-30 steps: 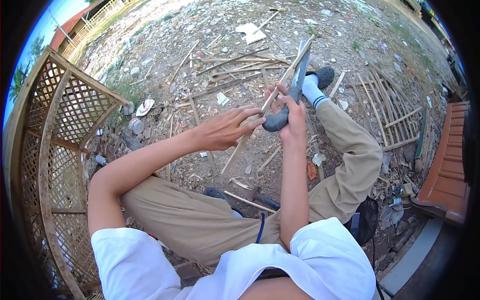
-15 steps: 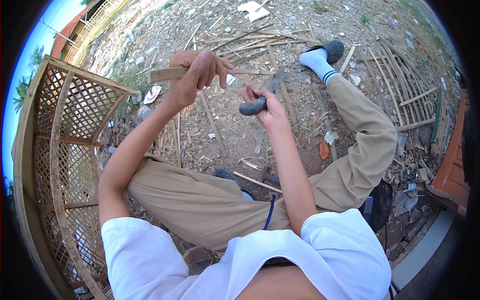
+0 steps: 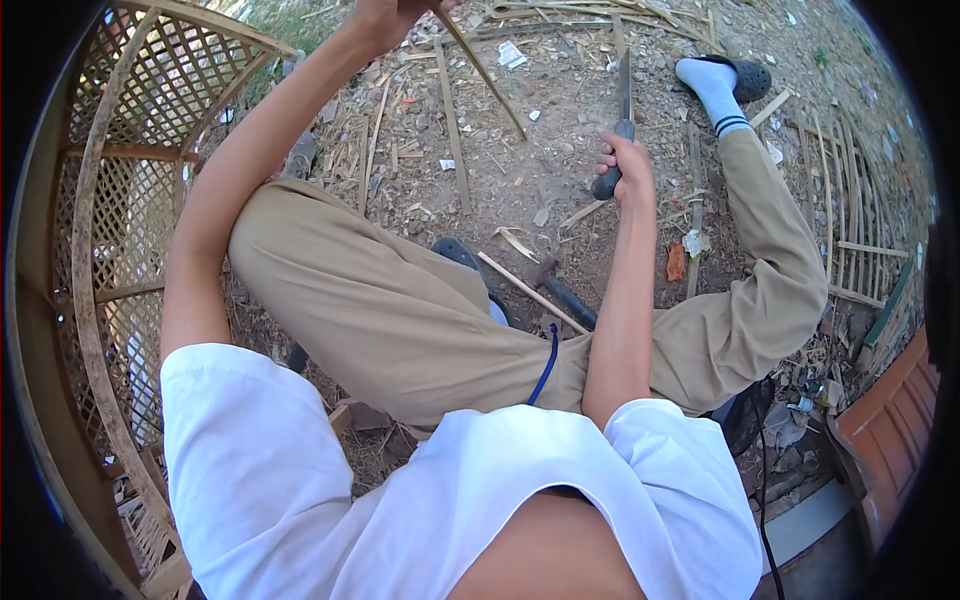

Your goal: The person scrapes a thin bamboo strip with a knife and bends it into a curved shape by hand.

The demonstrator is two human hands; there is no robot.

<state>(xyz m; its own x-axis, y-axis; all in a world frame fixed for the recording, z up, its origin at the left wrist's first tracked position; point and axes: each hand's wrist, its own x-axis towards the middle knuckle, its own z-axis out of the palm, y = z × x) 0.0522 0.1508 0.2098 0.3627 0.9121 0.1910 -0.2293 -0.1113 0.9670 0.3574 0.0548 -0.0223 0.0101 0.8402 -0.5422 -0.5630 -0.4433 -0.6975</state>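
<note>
At the top edge, my left hand [image 3: 392, 12] is partly cut off by the picture's rim. Its closed fingers are at the upper end of a thin wooden strip [image 3: 482, 72], which slants down and to the right. My right hand [image 3: 630, 165] is wrapped around the dark handle of a knife [image 3: 625, 95], its long blade pointing away from me. Blade and strip are apart. Below, between my legs, a hammer [image 3: 570, 298] with a dark handle lies on the ground beside a loose light stick [image 3: 530, 290].
A wooden lattice panel [image 3: 120, 250] stands at the left. Several wooden strips [image 3: 452, 130] are scattered on the dirt ahead. A slatted wooden piece [image 3: 850, 200] lies at the right, with an orange-brown panel [image 3: 885, 430] nearer me. An orange scrap [image 3: 676, 262] lies by my right leg.
My left hand has moved up and away, swinging the strip from roughly level to a downward slant. My right hand has moved right with the knife, away from the strip. The view has shifted.
</note>
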